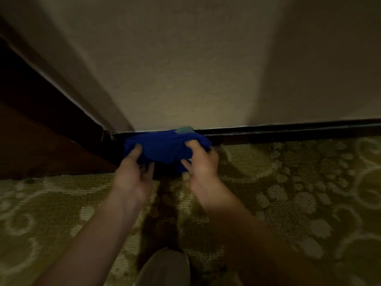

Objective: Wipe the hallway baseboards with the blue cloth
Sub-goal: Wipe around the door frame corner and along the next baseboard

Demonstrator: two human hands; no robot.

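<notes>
A bunched blue cloth with a small grey tag at its top right sits in front of the dark baseboard, close to where the baseboard meets a dark wooden door frame. My left hand grips the cloth's left end, thumb on top. My right hand grips its right end with curled fingers. Whether the cloth touches the baseboard I cannot tell. Both hands are motion-blurred.
A beige wall rises above the baseboard. The dark wooden door frame runs diagonally at the left. A patterned olive carpet covers the floor. A light shoe shows at the bottom centre.
</notes>
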